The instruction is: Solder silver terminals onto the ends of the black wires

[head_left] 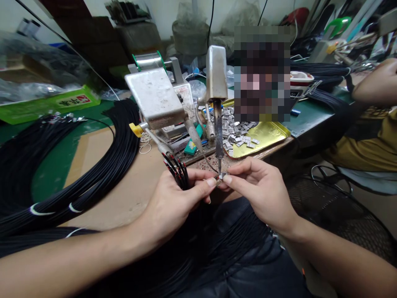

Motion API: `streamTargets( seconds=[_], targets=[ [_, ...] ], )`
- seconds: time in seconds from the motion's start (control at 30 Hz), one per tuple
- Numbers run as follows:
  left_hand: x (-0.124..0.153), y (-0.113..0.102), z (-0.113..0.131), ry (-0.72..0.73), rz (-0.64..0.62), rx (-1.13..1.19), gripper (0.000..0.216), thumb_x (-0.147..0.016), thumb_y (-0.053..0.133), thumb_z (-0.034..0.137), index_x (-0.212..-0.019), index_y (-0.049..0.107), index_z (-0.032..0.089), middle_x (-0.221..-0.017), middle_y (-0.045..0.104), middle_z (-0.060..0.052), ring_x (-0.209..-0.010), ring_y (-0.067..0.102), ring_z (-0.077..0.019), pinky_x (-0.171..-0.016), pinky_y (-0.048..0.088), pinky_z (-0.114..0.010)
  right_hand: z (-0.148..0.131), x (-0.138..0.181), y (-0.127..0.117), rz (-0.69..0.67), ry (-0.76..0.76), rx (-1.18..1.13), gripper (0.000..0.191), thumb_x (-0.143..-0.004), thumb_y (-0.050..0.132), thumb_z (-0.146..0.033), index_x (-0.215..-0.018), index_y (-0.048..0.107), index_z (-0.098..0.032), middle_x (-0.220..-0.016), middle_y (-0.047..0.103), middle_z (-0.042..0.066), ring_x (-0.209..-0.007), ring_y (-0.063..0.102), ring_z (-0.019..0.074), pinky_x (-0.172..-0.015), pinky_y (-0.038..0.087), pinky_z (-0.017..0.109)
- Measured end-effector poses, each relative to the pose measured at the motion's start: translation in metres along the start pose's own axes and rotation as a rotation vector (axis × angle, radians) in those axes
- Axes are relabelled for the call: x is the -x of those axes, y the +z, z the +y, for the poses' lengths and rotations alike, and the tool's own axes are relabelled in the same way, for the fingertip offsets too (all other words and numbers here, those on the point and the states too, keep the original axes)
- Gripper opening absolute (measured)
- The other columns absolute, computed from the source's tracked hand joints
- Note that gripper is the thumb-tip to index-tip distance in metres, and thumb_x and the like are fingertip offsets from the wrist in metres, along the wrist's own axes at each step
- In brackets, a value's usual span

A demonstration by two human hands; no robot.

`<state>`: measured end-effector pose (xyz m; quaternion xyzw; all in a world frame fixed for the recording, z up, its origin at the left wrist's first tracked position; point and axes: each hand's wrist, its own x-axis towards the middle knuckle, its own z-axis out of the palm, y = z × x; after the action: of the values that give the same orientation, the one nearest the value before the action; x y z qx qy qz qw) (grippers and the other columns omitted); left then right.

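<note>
Several black cables (pixel 179 173) with red-marked ends stand out of my left hand (pixel 175 198), which is closed around them. Its thumb and forefinger also pinch close to a small metal connector (pixel 222 176). My right hand (pixel 265 191) grips that connector from the other side between thumb and forefinger. The tip of an upright soldering iron (pixel 218 132) comes down right at the connector. A thin feed nozzle (pixel 198 138) slants in from the left toward the same spot. Fingers partly cover the joint between cable and connector.
Behind the iron, a gold tray (pixel 276 131) holds many loose metal connectors (pixel 234 134). A solder spool (pixel 149 61) sits on the feeder (pixel 155 97). Coiled black cable bundles (pixel 124 140) lie left. A black mesh guard (pixel 335 219) stands low right; another person's arm (pixel 376 82) is beyond.
</note>
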<state>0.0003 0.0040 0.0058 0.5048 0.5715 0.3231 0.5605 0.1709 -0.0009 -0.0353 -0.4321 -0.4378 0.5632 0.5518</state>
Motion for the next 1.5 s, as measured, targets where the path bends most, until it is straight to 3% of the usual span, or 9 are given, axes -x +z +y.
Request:
streamTargets(
  seconds=[0.23, 0.43, 0.7, 0.83, 1.0, 1.13, 1.27, 1.37, 1.5],
  targets=[
    [-0.001, -0.003, -0.001, 0.02, -0.005, -0.017, 0.025, -0.074, 0.079, 0.034, -0.088, 0.076, 0.013, -0.062, 0.066, -0.002, -0.054, 0.053, -0.0086, -0.045, 0.037, -0.015, 0.001, -0.001, 0.0, -0.002, 0.007, 0.018, 0.022, -0.066, 0.086, -0.021, -0.078, 0.068, -0.016, -0.072, 0.075, 0.003, -0.068, 0.073, 0.0179, -0.064, 0.058, 0.026],
    [0.0, -0.002, -0.001, 0.002, -0.007, -0.044, 0.023, -0.075, 0.078, 0.034, -0.087, 0.077, 0.014, -0.056, 0.064, 0.0, -0.048, 0.048, -0.0068, -0.04, 0.031, -0.015, 0.0, -0.001, -0.001, -0.006, -0.005, 0.055, 0.021, -0.067, 0.085, -0.021, -0.077, 0.068, -0.016, -0.072, 0.074, 0.004, -0.068, 0.071, 0.018, -0.064, 0.057, 0.027],
    [0.0, 0.0, 0.001, -0.016, -0.044, -0.086, 0.02, -0.076, 0.076, 0.032, -0.088, 0.078, 0.016, -0.053, 0.063, 0.002, -0.044, 0.045, -0.0052, -0.039, 0.028, -0.015, -0.008, 0.001, -0.004, -0.065, -0.056, 0.262, 0.014, -0.074, 0.079, -0.021, -0.081, 0.067, -0.016, -0.075, 0.071, 0.003, -0.07, 0.068, 0.0168, -0.064, 0.054, 0.027],
    [0.001, 0.002, 0.0, -0.045, -0.156, -0.117, 0.023, -0.078, 0.074, 0.034, -0.09, 0.077, 0.015, -0.062, 0.07, -0.001, -0.052, 0.054, -0.009, -0.044, 0.035, -0.016, -0.02, -0.002, -0.013, -0.117, -0.062, 0.362, 0.011, -0.078, 0.074, -0.02, -0.083, 0.065, -0.017, -0.077, 0.069, 0.002, -0.071, 0.066, 0.0157, -0.065, 0.053, 0.027],
    [0.003, 0.003, -0.004, -0.004, -0.32, -0.161, 0.027, -0.082, 0.068, 0.035, -0.098, 0.072, 0.014, -0.075, 0.072, -0.003, -0.062, 0.058, -0.0126, -0.052, 0.042, -0.02, -0.044, -0.006, -0.03, -0.327, -0.018, 0.468, 0.008, -0.085, 0.067, -0.024, -0.082, 0.071, -0.017, -0.077, 0.072, 0.003, -0.071, 0.066, 0.0165, -0.066, 0.053, 0.028],
    [0.007, 0.002, -0.006, 0.027, -0.521, -0.122, 0.021, -0.087, 0.062, 0.035, -0.089, 0.069, 0.015, -0.081, 0.069, -0.003, -0.075, 0.059, -0.0154, -0.07, 0.048, -0.026, -0.044, 0.004, -0.018, -0.337, -0.062, 0.46, 0.006, -0.082, 0.07, -0.022, -0.087, 0.074, -0.019, -0.084, 0.072, 0.003, -0.074, 0.068, 0.0173, -0.066, 0.054, 0.027],
    [0.01, 0.005, -0.003, -0.02, -0.608, -0.139, 0.026, -0.088, 0.06, 0.039, -0.084, 0.07, 0.015, -0.083, 0.069, -0.005, -0.078, 0.061, -0.0179, -0.075, 0.049, -0.03, -0.032, 0.014, 0.001, -0.276, -0.089, 0.349, 0.008, -0.083, 0.07, -0.026, -0.079, 0.07, -0.019, -0.078, 0.068, 0.002, -0.057, 0.064, 0.0136, -0.053, 0.052, 0.026],
    [0.008, 0.006, -0.002, -0.002, -0.575, -0.063, 0.032, -0.089, 0.058, 0.044, -0.086, 0.069, 0.014, -0.082, 0.069, -0.006, -0.075, 0.061, -0.0177, -0.074, 0.051, -0.029, -0.03, 0.013, 0.0, -0.29, 0.029, 0.178, 0.013, -0.085, 0.069, -0.031, -0.081, 0.069, -0.018, -0.064, 0.065, 0.0, -0.049, 0.063, 0.0144, -0.049, 0.053, 0.027],
    [0.005, 0.004, -0.003, 0.118, -0.383, -0.079, 0.028, -0.09, 0.056, 0.039, -0.087, 0.07, 0.014, -0.082, 0.069, -0.006, -0.081, 0.063, -0.0192, -0.08, 0.049, -0.029, -0.033, 0.007, -0.01, -0.342, 0.126, 0.082, 0.019, -0.079, 0.076, -0.033, -0.081, 0.07, -0.015, -0.066, 0.071, 0.003, -0.062, 0.07, 0.0195, -0.064, 0.058, 0.033]
  ],
)
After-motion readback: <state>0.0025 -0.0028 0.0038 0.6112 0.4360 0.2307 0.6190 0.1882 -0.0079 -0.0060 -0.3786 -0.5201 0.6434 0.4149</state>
